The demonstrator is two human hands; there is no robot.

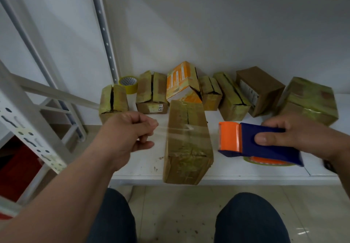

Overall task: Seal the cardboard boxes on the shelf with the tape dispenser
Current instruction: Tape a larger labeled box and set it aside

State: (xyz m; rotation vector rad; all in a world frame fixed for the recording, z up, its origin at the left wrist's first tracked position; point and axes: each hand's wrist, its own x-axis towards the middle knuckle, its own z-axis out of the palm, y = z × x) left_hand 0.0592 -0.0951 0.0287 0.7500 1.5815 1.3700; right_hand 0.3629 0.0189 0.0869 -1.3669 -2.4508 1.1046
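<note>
Two bare hands work over a long brown cardboard box (187, 142) wrapped in yellowish tape, lying at the front edge of the white metal shelf (144, 163). The right hand (301, 134), at 3 o'clock from that box, grips a blue and orange plastic tape dispenser (259, 142), thumb pressed on its blue side. The left hand (130, 133), at 9 o'clock, pinches the free end of a clear tape strip (180, 129) with curled fingers; the strip stretches across the box top between hand and dispenser. Behind, at 12 o'clock, a row of smaller taped cardboard boxes (233, 98) lines the back wall, among them an orange and white printed carton (182, 83) standing tilted. One box carries a white label (158, 108) reading "402"; the rest is too small to read. A yellow tape roll (128, 83) stands at 11 o'clock.
</note>
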